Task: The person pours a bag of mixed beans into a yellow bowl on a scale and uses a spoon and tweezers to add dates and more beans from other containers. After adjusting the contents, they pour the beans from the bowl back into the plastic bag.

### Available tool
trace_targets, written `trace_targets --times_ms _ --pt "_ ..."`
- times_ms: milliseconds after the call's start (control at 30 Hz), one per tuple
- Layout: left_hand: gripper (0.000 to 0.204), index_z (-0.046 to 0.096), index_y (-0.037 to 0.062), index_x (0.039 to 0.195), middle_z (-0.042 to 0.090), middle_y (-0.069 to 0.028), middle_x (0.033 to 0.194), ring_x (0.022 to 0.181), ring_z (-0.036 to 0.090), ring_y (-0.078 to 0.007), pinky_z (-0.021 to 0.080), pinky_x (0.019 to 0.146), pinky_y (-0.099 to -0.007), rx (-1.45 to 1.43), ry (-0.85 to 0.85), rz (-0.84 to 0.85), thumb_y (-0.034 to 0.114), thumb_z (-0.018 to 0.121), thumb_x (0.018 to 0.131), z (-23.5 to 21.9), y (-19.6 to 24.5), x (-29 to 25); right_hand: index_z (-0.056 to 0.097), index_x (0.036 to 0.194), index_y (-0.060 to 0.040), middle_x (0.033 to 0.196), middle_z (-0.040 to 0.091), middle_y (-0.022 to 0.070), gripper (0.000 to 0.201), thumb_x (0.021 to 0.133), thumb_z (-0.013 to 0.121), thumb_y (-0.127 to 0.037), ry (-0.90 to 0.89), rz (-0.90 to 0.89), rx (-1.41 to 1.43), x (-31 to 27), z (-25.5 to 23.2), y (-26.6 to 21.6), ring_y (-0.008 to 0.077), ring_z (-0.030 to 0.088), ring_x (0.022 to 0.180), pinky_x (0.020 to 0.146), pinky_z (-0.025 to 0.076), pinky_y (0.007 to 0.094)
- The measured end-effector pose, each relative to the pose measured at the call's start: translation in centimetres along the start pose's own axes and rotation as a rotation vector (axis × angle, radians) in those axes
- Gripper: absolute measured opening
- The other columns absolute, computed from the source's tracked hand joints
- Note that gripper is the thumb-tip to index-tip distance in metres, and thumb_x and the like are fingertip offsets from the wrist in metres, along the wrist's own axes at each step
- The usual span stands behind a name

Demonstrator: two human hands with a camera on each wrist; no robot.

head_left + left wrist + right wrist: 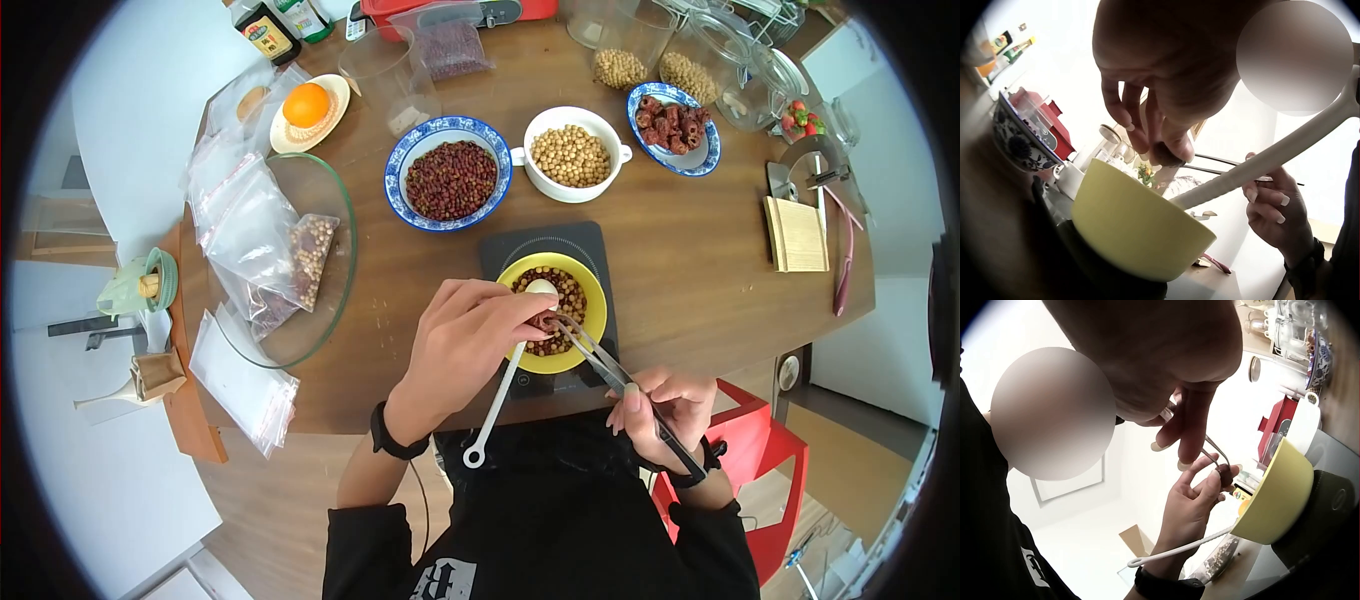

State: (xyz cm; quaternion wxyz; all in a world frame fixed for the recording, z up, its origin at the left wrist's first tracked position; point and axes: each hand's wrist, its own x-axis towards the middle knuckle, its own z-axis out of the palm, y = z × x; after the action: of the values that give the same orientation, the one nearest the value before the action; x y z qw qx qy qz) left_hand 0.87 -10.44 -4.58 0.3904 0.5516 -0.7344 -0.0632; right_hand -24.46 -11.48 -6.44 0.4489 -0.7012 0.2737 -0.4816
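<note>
My left hand (465, 335) pinches a dark red dried date (1225, 475) between thumb and fingers over the yellow bowl (1138, 228). Metal tweezers (607, 367) are gripped in my right hand (668, 410), their tips right at the dried date. Beans and small dark red pieces fill the bottom of the bowl, which stands on a black kitchen scale (500, 245). A white spoon (497, 410) leans in the bowl, its handle sticking out past the rim towards my body and passing beneath my left hand.
Behind the scale stand a blue-patterned bowl of red beans (450, 182), a white bowl of soybeans (570, 155) and an oval plate of dried dates (674, 130). To the left, a glass bowl (345, 270) holds plastic bags. A bamboo mat (797, 235) lies at the right.
</note>
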Motion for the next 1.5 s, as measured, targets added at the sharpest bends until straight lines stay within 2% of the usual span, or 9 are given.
trace_targets --times_ms 300,367,500,800,900,1133,1267,1333,1500 --pt "0.062 0.057 0.007 0.134 0.066 -0.0097 0.127 0.106 0.065 -0.0289 0.051 0.092 -0.0396 -0.11 -0.053 -0.189 0.021 0.083 0.078 -1.1 -0.2 -0.2 0.042 0.092 -0.0023 0.071 0.063 0.014 0.022 0.094 0.063 0.002 0.156 -0.08 -0.028 3.1 -3.0 0.4 0.0174 0.066 0.052 0.043 0.055 0.0327" --pt "0.061 0.058 0.0067 0.133 0.066 -0.0103 0.127 0.105 0.066 -0.0279 0.051 0.092 -0.0396 -0.117 -0.044 -0.27 0.02 0.083 0.079 -1.8 0.0 -0.9 0.042 0.101 -0.0019 0.068 0.059 0.0107 0.023 0.097 0.064 -0.006 0.449 -0.024 -0.211 6.7 -4.9 1.4 0.0163 0.063 0.054 0.045 0.053 0.031" --pt "0.055 0.059 0.0061 0.132 0.067 -0.0115 0.125 0.102 0.066 -0.0258 0.052 0.089 -0.038 -0.084 -0.023 -0.367 0.013 0.081 0.082 -2.6 -0.2 -3.0 0.046 0.107 -0.0023 0.072 0.063 0.0105 0.025 0.099 0.065 -0.016 0.337 0.131 -0.61 14.2 -8.9 5.8 0.0103 0.058 0.053 0.046 0.045 0.0267" --pt "0.047 0.062 0.0071 0.127 0.069 -0.009 0.12 0.103 0.065 -0.0266 0.053 0.086 -0.0354 0.052 -0.053 -0.383 0.004 0.078 0.082 -5.1 0.6 -6.4 0.047 0.111 -0.0027 0.073 0.066 0.0102 0.026 0.099 0.065 -0.018 0.344 0.084 -0.65 14.7 -10.1 6.4 0.0106 0.058 0.053 0.047 0.045 0.026" --pt "0.05 0.064 0.0083 0.125 0.066 -0.0079 0.124 0.108 0.062 -0.0296 0.052 0.092 -0.0383 0.129 -0.144 -0.305 0.005 0.079 0.078 -5.5 1.5 -6.6 0.045 0.112 -0.0036 0.078 0.066 0.013 0.026 0.1 0.063 -0.017 0.458 0.18 -0.37 12.2 -9.7 4.3 0.0126 0.058 0.054 0.047 0.046 0.0255" --pt "0.047 0.073 0.0169 0.116 0.062 -0.0018 0.131 0.114 0.058 -0.0275 0.051 0.095 -0.0391 0.026 -0.177 -0.137 0.01 0.084 0.07 -2.3 3.0 -7.7 0.047 0.111 -0.003 0.076 0.066 0.0123 0.023 0.099 0.064 -0.014 0.377 0.209 -0.189 4.8 -7.1 -0.3 0.0114 0.057 0.052 0.048 0.048 0.0252" --pt "0.034 0.076 0.0135 0.106 0.072 -0.0024 0.117 0.107 0.064 -0.0258 0.051 0.092 -0.036 0.006 -0.091 -0.152 0.006 0.08 0.073 -1.8 3.0 -7.3 0.066 0.099 -0.0005 0.075 0.066 0.0097 0.013 0.095 0.07 -0.012 0.169 0.214 -0.541 3.6 -6.3 -0.3 0.0107 0.06 0.055 0.05 0.046 0.0252" --pt "0.031 0.075 0.0091 0.106 0.075 -0.0057 0.11 0.102 0.067 -0.0269 0.052 0.089 -0.036 -0.064 0.076 -0.187 0.004 0.078 0.075 -1.6 2.8 -7.3 0.069 0.1 -0.0033 0.079 0.064 0.0106 0.012 0.092 0.072 -0.011 0.028 -0.071 -0.825 4.8 -5.6 -0.4 0.0162 0.062 0.057 0.049 0.048 0.0298" --pt "0.016 0.073 0.0034 0.102 0.076 -0.0136 0.105 0.098 0.07 -0.028 0.052 0.088 -0.0357 -0.221 0.234 -0.301 -0.002 0.069 0.087 -1.2 2.7 -7.4 0.069 0.104 -0.0088 0.085 0.057 0.0097 0.016 0.092 0.072 -0.02 -0.197 -0.041 -1.205 3.4 -5.6 3.1 0.0249 0.064 0.062 0.049 0.051 0.0365"
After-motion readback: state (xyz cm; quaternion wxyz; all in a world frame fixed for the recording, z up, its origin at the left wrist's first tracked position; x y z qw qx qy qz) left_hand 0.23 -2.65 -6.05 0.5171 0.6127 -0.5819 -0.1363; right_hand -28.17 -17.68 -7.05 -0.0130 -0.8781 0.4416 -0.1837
